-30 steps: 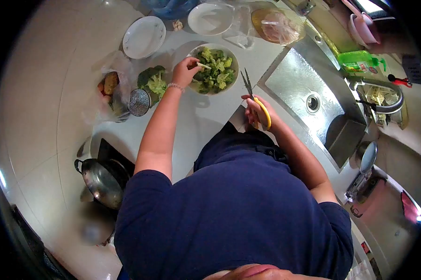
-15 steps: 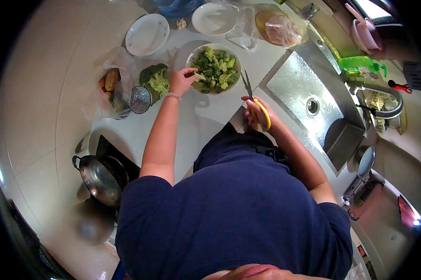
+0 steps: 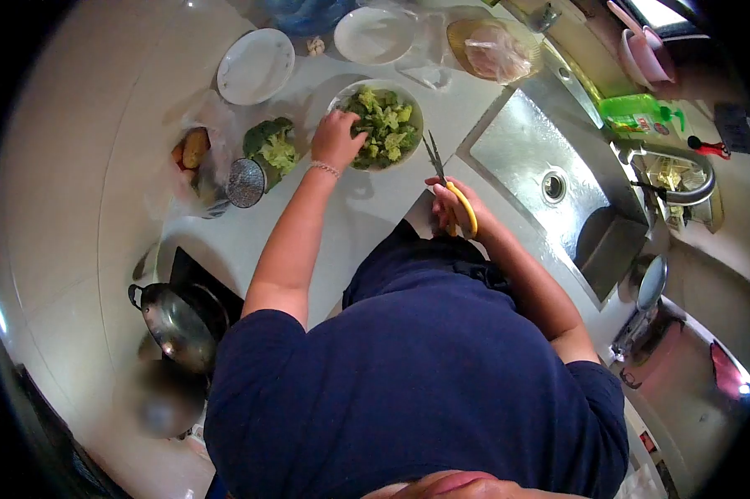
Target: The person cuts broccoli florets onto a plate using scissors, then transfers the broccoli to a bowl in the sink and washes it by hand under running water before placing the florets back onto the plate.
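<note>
Scissors (image 3: 440,168) rest in the right hand (image 3: 446,202), its fingers wrapped around the yellow handles near the waist; the blades point forward, away from the body, seemingly to keep the tips clear of the other hand while leaving the tool ready. The left hand (image 3: 337,140) reaches over the near left rim of the bowl (image 3: 340,101), fingertips down among the green pieces (image 3: 391,125); whether they pinch anything cannot be told, since the hand's back hides them. The bowl stands on the counter (image 3: 362,224) in front of the body, just beyond the blades, probably so that both hands can meet there, and its sides keep the pieces together. Broccoli (image 3: 277,150) lies left of it, within easy reach of the left arm, beside a bag (image 3: 212,133) of vegetables. Two white dishes, one plate (image 3: 256,66) and another (image 3: 375,36), sit farther back, perhaps to leave working room.
</note>
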`<move>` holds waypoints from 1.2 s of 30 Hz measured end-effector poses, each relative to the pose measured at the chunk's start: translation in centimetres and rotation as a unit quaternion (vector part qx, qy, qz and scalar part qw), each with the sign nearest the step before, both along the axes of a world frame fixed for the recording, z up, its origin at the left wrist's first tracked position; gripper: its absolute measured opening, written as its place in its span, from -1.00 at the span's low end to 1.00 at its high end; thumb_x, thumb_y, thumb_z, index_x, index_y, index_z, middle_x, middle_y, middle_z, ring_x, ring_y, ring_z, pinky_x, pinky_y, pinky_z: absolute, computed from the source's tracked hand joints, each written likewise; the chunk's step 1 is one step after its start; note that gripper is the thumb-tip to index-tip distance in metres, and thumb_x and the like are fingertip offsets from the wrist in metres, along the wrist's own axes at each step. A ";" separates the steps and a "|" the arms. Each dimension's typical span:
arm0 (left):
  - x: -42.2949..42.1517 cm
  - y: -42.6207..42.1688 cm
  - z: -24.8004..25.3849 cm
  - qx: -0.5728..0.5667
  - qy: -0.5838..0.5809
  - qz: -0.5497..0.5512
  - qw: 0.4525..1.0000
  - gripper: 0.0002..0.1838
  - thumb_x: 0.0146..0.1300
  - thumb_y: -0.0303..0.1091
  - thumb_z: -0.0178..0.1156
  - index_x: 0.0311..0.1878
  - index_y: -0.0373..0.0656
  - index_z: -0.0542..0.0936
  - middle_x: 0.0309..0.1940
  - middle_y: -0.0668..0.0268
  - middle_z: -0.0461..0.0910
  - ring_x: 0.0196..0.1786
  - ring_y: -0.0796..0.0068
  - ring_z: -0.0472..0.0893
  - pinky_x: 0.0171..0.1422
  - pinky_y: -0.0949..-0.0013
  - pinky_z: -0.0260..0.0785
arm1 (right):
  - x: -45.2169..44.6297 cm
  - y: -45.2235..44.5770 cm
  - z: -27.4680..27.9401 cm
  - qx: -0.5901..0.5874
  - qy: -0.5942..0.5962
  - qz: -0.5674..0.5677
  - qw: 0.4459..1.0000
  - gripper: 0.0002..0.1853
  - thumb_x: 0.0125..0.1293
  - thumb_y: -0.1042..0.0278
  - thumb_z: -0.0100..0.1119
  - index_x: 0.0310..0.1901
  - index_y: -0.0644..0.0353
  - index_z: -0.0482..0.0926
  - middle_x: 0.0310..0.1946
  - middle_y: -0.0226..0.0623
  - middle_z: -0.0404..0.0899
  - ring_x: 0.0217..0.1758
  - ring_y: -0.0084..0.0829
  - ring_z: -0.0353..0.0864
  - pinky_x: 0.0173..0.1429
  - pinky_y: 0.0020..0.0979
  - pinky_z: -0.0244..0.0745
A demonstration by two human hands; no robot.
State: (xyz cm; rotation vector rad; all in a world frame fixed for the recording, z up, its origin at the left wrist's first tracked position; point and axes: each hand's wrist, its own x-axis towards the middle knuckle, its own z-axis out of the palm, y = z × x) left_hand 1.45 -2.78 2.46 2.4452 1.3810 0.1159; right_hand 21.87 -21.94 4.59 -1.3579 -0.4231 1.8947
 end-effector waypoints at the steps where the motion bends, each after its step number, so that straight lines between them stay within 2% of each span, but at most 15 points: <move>1: 0.7 0.1 0.3 0.006 0.017 -0.033 0.999 -0.71 -0.09 -0.29 0.30 -0.23 -0.06 0.54 -0.22 0.29 0.49 -0.06 0.19 0.44 -0.02 0.20 0.36 | 0.0 -0.1 0.0 -0.005 -0.001 -0.002 1.000 -0.59 0.25 0.03 0.04 0.01 0.14 0.39 -0.60 -0.44 0.36 -0.70 -0.60 0.34 -0.63 -0.54 0.30; 5: 1.5 0.3 -1.4 0.026 0.065 -0.043 0.997 -0.79 -0.09 -0.25 0.31 -0.37 -0.08 0.59 -0.28 0.30 0.50 -0.10 0.22 0.45 -0.04 0.21 0.35 | -0.1 -0.3 0.1 -0.008 -0.014 0.002 1.000 -0.59 0.26 0.04 0.03 0.01 0.14 0.39 -0.61 -0.44 0.37 -0.72 -0.59 0.34 -0.65 -0.54 0.28; 9: 0.9 1.5 -2.1 -0.068 -0.083 0.041 0.993 -0.85 -0.05 -0.30 0.28 -0.39 -0.10 0.62 -0.42 0.30 0.58 -0.27 0.32 0.53 -0.15 0.30 0.39 | 0.2 -0.4 0.8 -0.008 -0.020 -0.008 1.000 -0.59 0.26 0.04 0.03 0.01 0.14 0.39 -0.62 -0.44 0.36 -0.73 -0.58 0.33 -0.66 -0.53 0.28; 11: 0.0 2.1 -1.5 -0.153 -0.196 0.130 0.960 -0.88 -0.03 -0.33 0.26 -0.40 -0.11 0.63 -0.49 0.29 0.60 -0.38 0.36 0.56 -0.21 0.35 0.41 | 0.4 -0.6 0.1 -0.018 -0.009 -0.023 1.000 -0.60 0.26 0.04 0.03 0.01 0.14 0.39 -0.62 -0.44 0.37 -0.73 -0.58 0.33 -0.66 -0.53 0.27; 14: -1.5 2.4 -1.9 -0.219 -0.247 0.194 0.924 -0.89 -0.01 -0.34 0.23 -0.41 -0.13 0.64 -0.51 0.26 0.62 -0.47 0.40 0.57 -0.28 0.40 0.42 | 0.3 -0.7 -0.2 -0.031 0.001 -0.023 0.999 -0.60 0.26 0.04 0.03 0.01 0.13 0.40 -0.62 -0.45 0.36 -0.73 -0.58 0.32 -0.66 -0.52 0.27; 15: -1.6 2.4 -1.5 -0.196 -0.211 0.142 0.947 -0.86 -0.01 -0.31 0.24 -0.38 -0.13 0.62 -0.42 0.27 0.61 -0.35 0.33 0.57 -0.19 0.34 0.41 | 0.3 -0.7 -0.2 -0.035 0.002 -0.020 0.999 -0.60 0.26 0.04 0.03 0.01 0.12 0.40 -0.62 -0.45 0.36 -0.73 -0.59 0.31 -0.66 -0.52 0.27; 18: 0.6 1.3 -0.6 0.028 -0.131 0.030 0.991 -0.79 -0.01 -0.32 0.26 -0.25 -0.09 0.60 -0.32 0.26 0.57 -0.26 0.29 0.53 -0.12 0.30 0.36 | 0.1 -0.3 -0.2 -0.043 -0.009 0.009 0.999 -0.61 0.26 0.05 0.03 0.00 0.12 0.40 -0.61 -0.45 0.36 -0.71 -0.60 0.32 -0.65 -0.53 0.28; 19: 1.9 1.3 -0.5 0.030 -0.134 -0.011 0.990 -0.75 -0.04 -0.28 0.28 -0.23 -0.06 0.59 -0.23 0.23 0.54 -0.11 0.22 0.47 0.02 0.23 0.30 | 0.0 -0.2 -0.1 -0.039 -0.012 0.009 0.999 -0.61 0.26 0.04 0.03 0.00 0.12 0.40 -0.61 -0.45 0.36 -0.71 -0.60 0.32 -0.65 -0.53 0.28; 22: 6.2 0.9 -0.9 0.046 -0.100 -0.089 0.990 -0.69 -0.08 -0.24 0.30 -0.20 -0.04 0.57 -0.22 0.22 0.52 -0.09 0.22 0.46 0.03 0.23 0.30 | -0.2 0.2 0.2 -0.025 -0.021 0.008 0.999 -0.60 0.26 0.03 0.03 -0.01 0.13 0.41 -0.61 -0.45 0.36 -0.71 -0.60 0.32 -0.65 -0.54 0.28; 25: 8.8 0.7 -2.1 0.048 0.043 -0.118 0.991 -0.66 -0.09 -0.23 0.31 -0.18 -0.02 0.55 -0.21 0.23 0.50 -0.07 0.20 0.45 0.03 0.22 0.31 | 0.0 0.1 1.0 -0.005 -0.047 0.002 0.999 -0.60 0.25 0.04 0.05 -0.01 0.14 0.40 -0.62 -0.45 0.36 -0.71 -0.60 0.33 -0.66 -0.54 0.27; 28: 9.3 1.6 -3.6 0.051 0.074 -0.093 0.992 -0.65 -0.10 -0.23 0.31 -0.18 -0.02 0.53 -0.21 0.23 0.48 -0.06 0.19 0.45 0.05 0.21 0.30 | 0.7 -0.4 1.1 -0.019 -0.022 -0.021 0.999 -0.59 0.25 0.04 0.06 -0.01 0.15 0.40 -0.63 -0.44 0.35 -0.72 -0.59 0.33 -0.66 -0.54 0.28; 29: 8.8 2.1 -3.8 0.039 0.048 -0.120 0.991 -0.66 -0.09 -0.27 0.30 -0.17 -0.03 0.52 -0.20 0.22 0.50 -0.11 0.17 0.48 0.02 0.20 0.32 | 0.8 -0.7 1.3 -0.012 -0.016 -0.038 0.999 -0.59 0.24 0.03 0.06 -0.01 0.15 0.40 -0.63 -0.44 0.35 -0.73 -0.59 0.31 -0.65 -0.54 0.28; 32: 7.6 2.2 -2.3 -0.046 -0.156 -0.046 0.986 -0.65 -0.06 -0.34 0.27 -0.13 -0.03 0.49 -0.21 0.19 0.52 -0.19 0.20 0.52 -0.08 0.25 0.38 | 1.0 -0.9 0.9 -0.023 -0.016 -0.047 0.999 -0.58 0.24 0.03 0.06 0.00 0.15 0.40 -0.63 -0.44 0.35 -0.71 -0.59 0.32 -0.63 -0.54 0.30; 34: 6.3 1.4 -1.0 -0.167 -0.330 0.021 0.929 -0.73 0.05 -0.43 0.18 -0.13 -0.09 0.48 -0.30 0.28 0.53 -0.27 0.41 0.54 -0.23 0.39 0.42 | 0.9 -0.5 0.6 -0.026 0.004 -0.050 0.998 -0.58 0.24 0.03 0.06 0.00 0.15 0.40 -0.62 -0.45 0.36 -0.69 -0.60 0.33 -0.62 -0.54 0.31; 36: 5.0 0.6 0.2 -0.311 -0.466 0.113 0.821 -0.80 0.09 -0.46 0.15 -0.17 -0.14 0.48 -0.36 0.36 0.52 -0.32 0.53 0.53 -0.29 0.44 0.42 | 0.7 0.2 0.5 -0.019 0.005 -0.036 0.999 -0.58 0.24 0.02 0.06 0.00 0.15 0.40 -0.61 -0.45 0.36 -0.67 -0.61 0.34 -0.61 -0.54 0.32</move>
